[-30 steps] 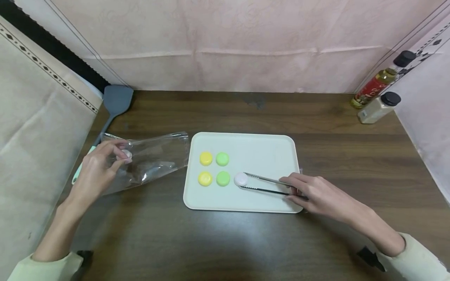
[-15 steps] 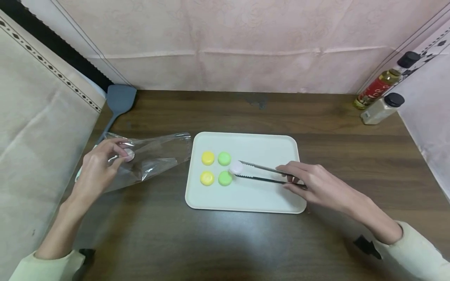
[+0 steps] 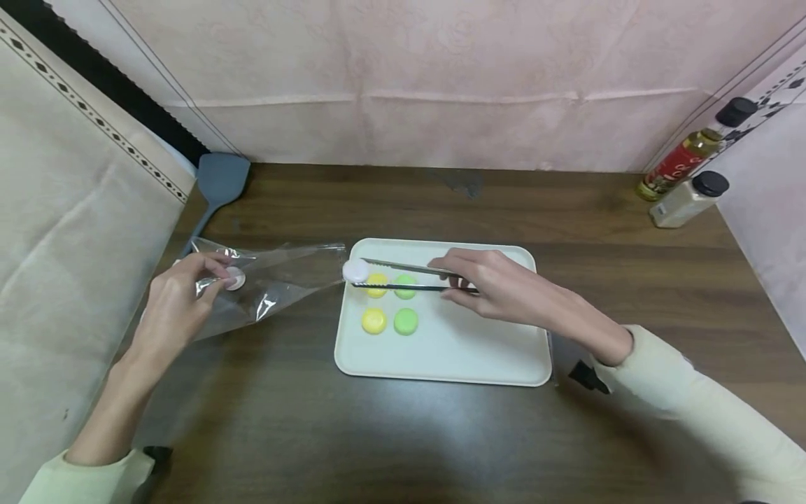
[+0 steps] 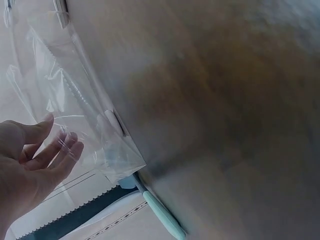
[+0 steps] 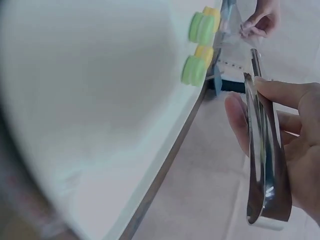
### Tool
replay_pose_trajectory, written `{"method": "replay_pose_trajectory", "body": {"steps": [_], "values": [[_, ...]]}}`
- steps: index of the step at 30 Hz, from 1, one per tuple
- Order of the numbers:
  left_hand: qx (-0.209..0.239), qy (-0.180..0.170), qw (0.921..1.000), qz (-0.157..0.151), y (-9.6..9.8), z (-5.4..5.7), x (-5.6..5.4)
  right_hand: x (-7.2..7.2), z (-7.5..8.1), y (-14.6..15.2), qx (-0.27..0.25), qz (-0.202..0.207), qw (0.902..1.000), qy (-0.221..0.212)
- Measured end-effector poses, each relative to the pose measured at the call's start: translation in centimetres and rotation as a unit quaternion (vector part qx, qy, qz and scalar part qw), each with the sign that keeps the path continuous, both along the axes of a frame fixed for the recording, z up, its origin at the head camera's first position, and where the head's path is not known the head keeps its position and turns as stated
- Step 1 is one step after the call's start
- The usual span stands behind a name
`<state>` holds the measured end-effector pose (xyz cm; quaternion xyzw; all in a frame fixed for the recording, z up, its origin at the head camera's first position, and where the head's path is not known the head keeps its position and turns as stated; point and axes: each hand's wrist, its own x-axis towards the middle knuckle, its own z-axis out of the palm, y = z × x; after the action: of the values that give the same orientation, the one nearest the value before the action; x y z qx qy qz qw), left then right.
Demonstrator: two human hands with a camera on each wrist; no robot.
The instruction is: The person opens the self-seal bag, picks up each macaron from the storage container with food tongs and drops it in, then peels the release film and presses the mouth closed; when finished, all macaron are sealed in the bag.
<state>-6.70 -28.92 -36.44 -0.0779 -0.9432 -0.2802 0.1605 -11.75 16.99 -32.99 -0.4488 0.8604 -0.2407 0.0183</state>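
Observation:
My left hand (image 3: 179,297) pinches the edge of a clear plastic bag (image 3: 292,269) left of the tray. A white macaron (image 3: 236,278) lies inside the bag by the fingertips. My right hand (image 3: 494,283) grips metal tongs (image 3: 409,267), reaching left across the white tray (image 3: 441,357). Between the tongs' tips is another white macaron (image 3: 355,271), held over the tray's left edge beside the bag's opening. Two yellow macarons (image 3: 374,321) and two green macarons (image 3: 406,322) sit on the tray's left part; the tongs partly cover the upper pair.
A blue-grey spatula (image 3: 222,178) with a mint handle (image 4: 164,216) lies at the far left, partly under the bag. At the back right stand a red-labelled oil bottle (image 3: 680,164) and a black-capped jar (image 3: 688,201). Cloth (image 3: 441,84) hangs behind the wooden table (image 3: 378,434).
My right hand has lifted the white macaron off the tray with the tongs and carried it left and back, to the bag's opening. The left hand stays at the bag.

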Motion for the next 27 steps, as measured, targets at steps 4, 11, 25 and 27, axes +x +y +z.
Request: {"method": "replay_pose_trajectory", "body": {"steps": [4,11,25,27], "values": [[-0.003,0.007,1.0,-0.002,0.1,0.0,-0.2,-1.3,0.3,-1.9,0.0,0.016,0.9999,-0.006],[0.008,0.007,0.9999,-0.002,0.0,-0.1,-0.2,-3.2,-0.6,-4.6,0.005,0.035,0.9993,-0.009],[-0.002,0.007,1.0,-0.004,-0.2,-0.2,0.0,-4.7,-1.1,-9.6,0.048,0.086,0.9947,-0.028],[-0.004,0.009,1.0,-0.003,-0.2,-0.2,-0.1,-4.7,-0.8,-10.3,0.056,0.092,0.9938,-0.026]]}}
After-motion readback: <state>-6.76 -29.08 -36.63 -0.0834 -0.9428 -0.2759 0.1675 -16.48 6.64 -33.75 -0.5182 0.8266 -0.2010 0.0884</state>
